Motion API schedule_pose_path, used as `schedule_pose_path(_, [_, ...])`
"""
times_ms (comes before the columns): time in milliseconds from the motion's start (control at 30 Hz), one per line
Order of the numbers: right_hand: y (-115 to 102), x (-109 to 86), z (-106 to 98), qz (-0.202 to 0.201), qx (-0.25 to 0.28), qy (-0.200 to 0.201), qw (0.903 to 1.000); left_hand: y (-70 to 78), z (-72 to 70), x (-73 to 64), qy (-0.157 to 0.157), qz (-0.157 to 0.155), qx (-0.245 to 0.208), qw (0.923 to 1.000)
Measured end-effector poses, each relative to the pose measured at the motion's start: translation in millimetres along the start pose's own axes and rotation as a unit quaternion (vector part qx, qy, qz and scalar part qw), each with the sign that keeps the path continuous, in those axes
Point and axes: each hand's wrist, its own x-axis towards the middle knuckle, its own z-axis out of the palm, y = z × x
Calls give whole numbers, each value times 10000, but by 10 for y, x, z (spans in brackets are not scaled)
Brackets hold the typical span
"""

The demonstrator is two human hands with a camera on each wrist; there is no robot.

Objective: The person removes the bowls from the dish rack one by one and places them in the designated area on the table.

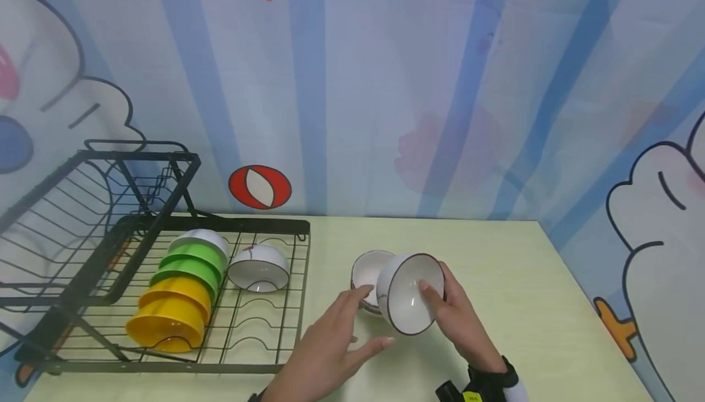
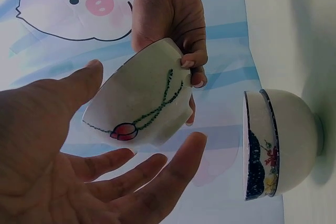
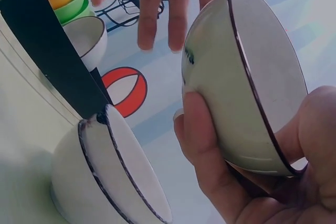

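Observation:
My right hand (image 1: pixel 459 319) grips a white bowl (image 1: pixel 410 295) with a dark rim, thumb inside and fingers round the outside. The bowl is tilted, its mouth facing me; in the left wrist view a red and green pattern (image 2: pixel 142 121) shows on its outer wall. Close to its left side is my left hand (image 1: pixel 330 344), fingers spread, thumb apart, holding nothing. Behind the held bowl, two nested white bowls (image 1: pixel 368 270) stand on the table, partly hidden; a floral band (image 2: pixel 270 156) shows on one.
At the left stands a black wire dish rack (image 1: pixel 264 362). Yellow bowls (image 1: pixel 165 325), green bowls (image 1: pixel 193 261) and a white bowl (image 1: pixel 206 238) lean in a row there. Beside them another white bowl (image 1: pixel 259 270) leans in the rack. A printed cloth (image 1: pixel 363 96) hangs behind the pale table (image 1: pixel 551 341).

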Motion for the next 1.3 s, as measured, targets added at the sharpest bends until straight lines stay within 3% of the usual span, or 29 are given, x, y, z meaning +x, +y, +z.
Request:
schedule_pose_path(333, [45,43,-172,242,265,152,9992,31,-4,1,-61,-257,-57,9996])
schedule_pose_path(767, [119,70,-338,424,432,530,9968,29,9,-10,-154,-141,-152,9997])
schedule_pose_path(1300, [229,146,-412,827,740,718,9912,12,17,-35,27,120,-83,9999])
